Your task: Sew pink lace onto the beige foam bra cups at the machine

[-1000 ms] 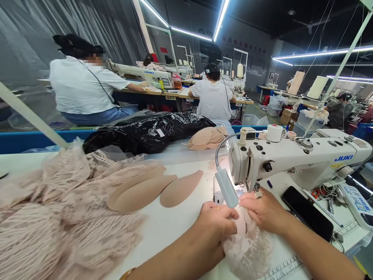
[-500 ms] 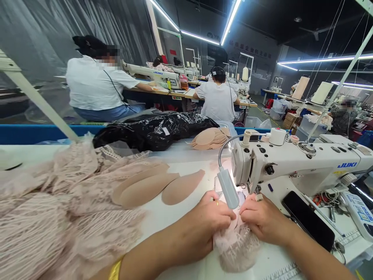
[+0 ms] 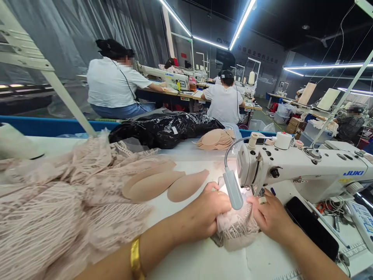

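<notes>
Lace [image 3: 240,227] has shifted closer to the machine [image 3: 303,165] since the earlier frame. From my remote station, I take the machine as reference and largest item. A pale heap [image 3: 52,217] spreads well to its left, and a black bag [image 3: 163,130] lies behind its left end. My left hand [image 3: 211,214] is closed on the lace before the machine. My right hand [image 3: 271,216] touches the lace's right edge; I cannot tell whether it grips. Pads [image 3: 188,186] lie left of the machine, a phone [image 3: 310,227] in front, and a lamp [image 3: 233,190] beside its needle end.
</notes>
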Demonstrator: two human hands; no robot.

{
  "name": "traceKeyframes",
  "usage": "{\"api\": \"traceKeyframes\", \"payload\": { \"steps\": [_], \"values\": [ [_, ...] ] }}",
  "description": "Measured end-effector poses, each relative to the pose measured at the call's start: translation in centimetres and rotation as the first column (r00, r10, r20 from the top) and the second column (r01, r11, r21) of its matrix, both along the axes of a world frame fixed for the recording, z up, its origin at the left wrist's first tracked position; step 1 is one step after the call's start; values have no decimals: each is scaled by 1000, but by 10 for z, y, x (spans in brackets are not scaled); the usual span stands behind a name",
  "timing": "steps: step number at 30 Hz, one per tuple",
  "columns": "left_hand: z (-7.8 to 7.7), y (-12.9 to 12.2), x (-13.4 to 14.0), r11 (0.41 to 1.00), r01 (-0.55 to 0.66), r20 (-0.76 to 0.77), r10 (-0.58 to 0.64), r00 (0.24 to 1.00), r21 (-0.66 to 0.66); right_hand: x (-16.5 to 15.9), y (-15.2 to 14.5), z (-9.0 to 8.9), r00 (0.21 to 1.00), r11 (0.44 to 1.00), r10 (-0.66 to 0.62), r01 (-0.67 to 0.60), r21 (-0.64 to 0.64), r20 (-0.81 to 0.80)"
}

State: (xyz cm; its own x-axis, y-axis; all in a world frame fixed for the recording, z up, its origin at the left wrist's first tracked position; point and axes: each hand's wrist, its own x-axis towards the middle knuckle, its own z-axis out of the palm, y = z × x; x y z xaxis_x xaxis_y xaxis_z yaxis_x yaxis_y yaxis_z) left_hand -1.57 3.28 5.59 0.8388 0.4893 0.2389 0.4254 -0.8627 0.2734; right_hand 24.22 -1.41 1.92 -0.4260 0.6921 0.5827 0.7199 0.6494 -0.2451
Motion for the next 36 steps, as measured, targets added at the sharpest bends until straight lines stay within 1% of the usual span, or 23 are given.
{"api": "traceKeyframes", "payload": {
  "steps": [3,6,11,15,17,19,21,22,24,26,28,30,32,34,36],
  "values": [
    [0,2,1,999,5,20,-4,1000,-49,-2,2,3,997,998,-12,7,-69,-76],
    [-3,2,1,997,31,43,-28,999,-69,-3,2,3,997,995,-14,6,-98,-82],
    [-7,2,-2,997,28,30,-25,999,-78,-2,0,3,997,1000,1,-2,-17,-82],
    [-4,-2,-7,995,16,1,-16,1000,-98,-2,-6,5,999,998,40,-38,52,-25],
    [-3,-6,-8,996,-38,-39,35,999,-87,-4,-11,6,994,993,103,-104,53,19],
    [-1,-11,-6,988,-152,-120,147,982,-33,-7,-14,7,981,983,180,-182,16,65],
    [1,-17,-3,969,-247,-202,246,948,19,-11,-15,5,972,978,206,-202,-44,112],
    [2,-20,0,961,-274,-233,274,933,33,-13,-14,3,972,981,191,-183,-71,139],
    [6,-26,4,956,-292,-274,291,917,36,-16,-11,-4,971,990,123,-106,-88,206],
    [9,-30,8,951,-308,-294,301,907,24,-17,-6,-12,962,998,53,-42,-49,267],
    [11,-33,9,946,-325,-313,309,898,2,-16,-2,-16,958,1000,4,-10,21,286],
    [11,-33,9,944,-329,-326,308,894,-10,-13,0,-15,965,997,-32,13,74,260],
    [7,-30,9,948,-318,-331,310,891,30,-9,-1,-8,977,994,-65,46,101,202],
    [2,-26,8,949,-301,-316,316,895,95,-6,-4,-2,987,994,-73,61,88,142],
    [-4,-22,7,950,-277,-245,305,920,142,-5,-6,1,993,998,-40,36,41,108]
  ]
}}
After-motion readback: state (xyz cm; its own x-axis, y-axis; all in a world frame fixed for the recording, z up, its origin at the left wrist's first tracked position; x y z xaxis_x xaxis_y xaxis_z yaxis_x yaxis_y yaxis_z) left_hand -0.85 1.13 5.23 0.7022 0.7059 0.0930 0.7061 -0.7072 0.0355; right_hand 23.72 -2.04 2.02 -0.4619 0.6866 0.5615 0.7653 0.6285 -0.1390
